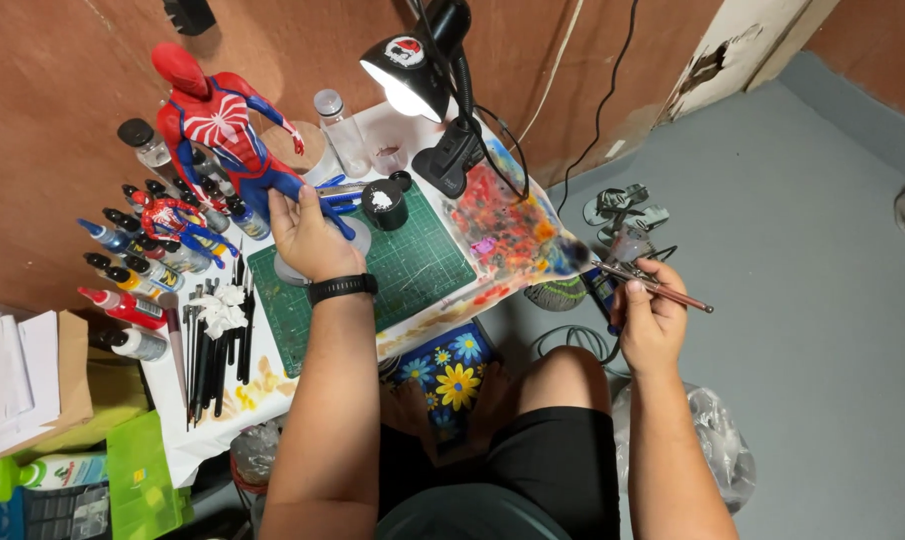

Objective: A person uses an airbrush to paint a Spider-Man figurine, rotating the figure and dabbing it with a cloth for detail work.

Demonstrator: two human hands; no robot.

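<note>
Figure [222,125], red and blue, posed upright on a round clear base [297,268] at the back left of the green cutting mat [412,265]. My left hand [310,235] rests on the base and lower leg, fingers curled around them, steadying; watch on that wrist. My right hand [650,315] is off the table edge, closed around an airbrush [637,278] held like a pen, nozzle pointing toward the paint-stained sheet [507,225].

Handling judgement: figure looks like rigid plastic, light, top-heavy on its stand. Thin limbs and outstretched hand probably fragile at the joints. Best hold is low: base or thigh, not arms. Wet paint would smear, so touch as few painted faces as possible.

Surroundings: rows of dropper paint bottles [132,270] and a smaller red figure [172,215] to the left, brushes [212,340] laid below them, black jar [382,203] near the lit desk lamp [412,70].
</note>
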